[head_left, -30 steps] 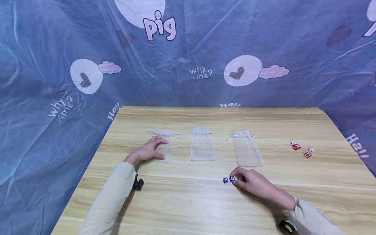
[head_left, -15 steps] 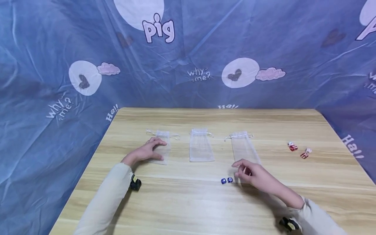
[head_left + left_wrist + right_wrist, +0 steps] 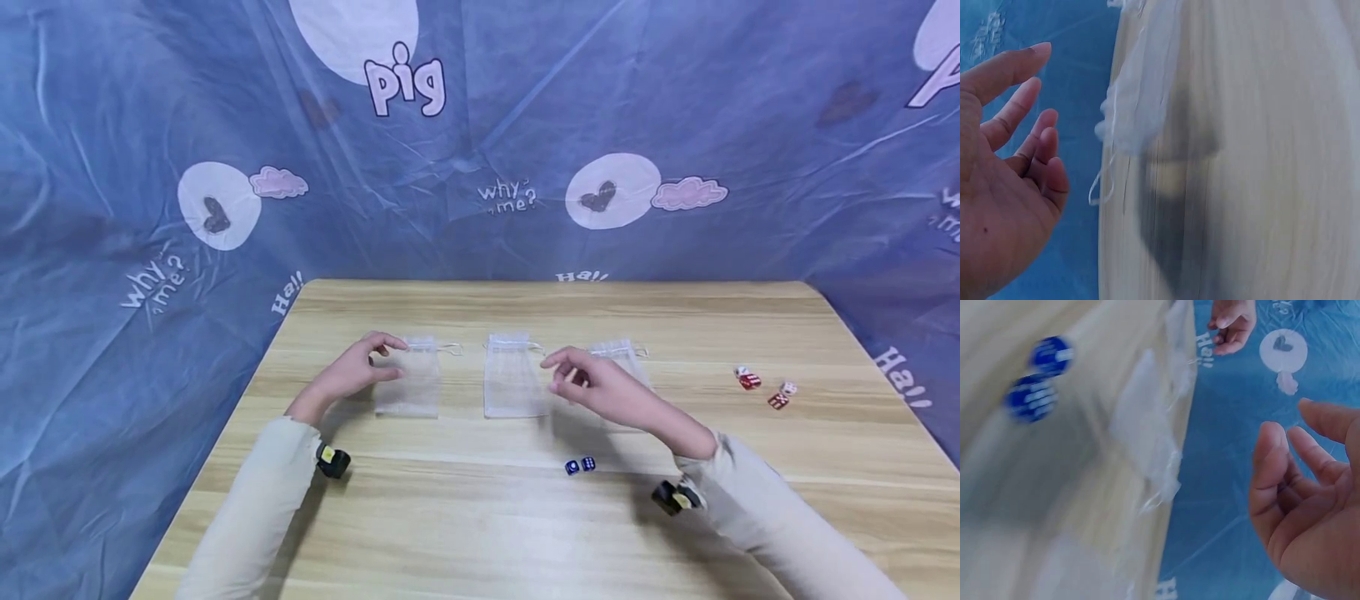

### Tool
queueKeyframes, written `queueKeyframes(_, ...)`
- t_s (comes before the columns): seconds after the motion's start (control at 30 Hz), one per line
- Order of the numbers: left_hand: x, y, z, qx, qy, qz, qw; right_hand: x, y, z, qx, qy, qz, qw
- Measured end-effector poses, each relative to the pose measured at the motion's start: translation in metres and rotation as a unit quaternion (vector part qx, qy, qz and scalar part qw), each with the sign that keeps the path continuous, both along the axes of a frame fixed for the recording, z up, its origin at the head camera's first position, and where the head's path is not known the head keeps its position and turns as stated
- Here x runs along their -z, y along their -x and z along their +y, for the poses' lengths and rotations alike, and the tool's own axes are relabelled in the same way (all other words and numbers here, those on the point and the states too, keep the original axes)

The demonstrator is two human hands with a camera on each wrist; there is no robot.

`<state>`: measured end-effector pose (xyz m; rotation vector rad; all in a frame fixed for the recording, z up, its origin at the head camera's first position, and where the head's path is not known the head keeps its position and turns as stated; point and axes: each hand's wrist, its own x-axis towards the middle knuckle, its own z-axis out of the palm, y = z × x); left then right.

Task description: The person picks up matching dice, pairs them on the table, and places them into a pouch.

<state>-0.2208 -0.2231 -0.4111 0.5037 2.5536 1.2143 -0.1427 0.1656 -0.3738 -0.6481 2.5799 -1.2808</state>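
Three sheer white drawstring pouches lie in a row on the table in the head view. My left hand [image 3: 352, 371] hovers over the left edge of the left pouch [image 3: 418, 387], thumb and fingers apart and holding nothing. Between the middle pouch [image 3: 512, 385] and the right pouch [image 3: 617, 352] my right hand [image 3: 611, 387] is raised above the table, fingers loosely bent, with nothing in it. It hides part of the right pouch. Two blue dice [image 3: 588, 463] sit side by side nearer the front, below the right hand; they look blurred in the right wrist view.
At the table's right lie two red dice [image 3: 778, 401] and two white dice [image 3: 788, 387], in two red-and-white pairs. A blue printed cloth [image 3: 465, 233] hangs behind the wooden table [image 3: 480, 517] and along its sides.
My right hand has let go of a blue die, risen and moved left and away toward the pouches. The left hand has lifted off the left pouch and shifted slightly left.
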Motion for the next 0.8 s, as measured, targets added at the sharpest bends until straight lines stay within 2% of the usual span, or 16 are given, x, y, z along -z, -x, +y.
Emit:
queueKeyframes(0.13,0.001,0.005,-0.013,-0.021,-0.002,-0.01,0.9997,-0.006,0.018,-0.025,-0.028,0.019,-0.006,0.999)
queueKeyframes(0.27,0.005,0.005,-0.024,-0.034,-0.008,-0.038,0.9987,-0.004,0.032,-0.053,-0.05,0.045,-0.034,0.997)
queueKeyframes(0.43,0.013,0.005,-0.029,-0.035,-0.006,-0.079,0.9962,0.007,0.044,-0.081,-0.046,0.064,-0.101,0.992)
queueKeyframes(0.57,0.017,0.007,-0.03,-0.027,-0.001,-0.09,0.9956,0.018,0.053,-0.099,-0.045,0.069,-0.137,0.987)
queueKeyframes(0.8,0.021,0.012,-0.027,-0.008,0.012,-0.081,0.9966,0.038,0.065,-0.126,-0.041,0.034,-0.147,0.988)
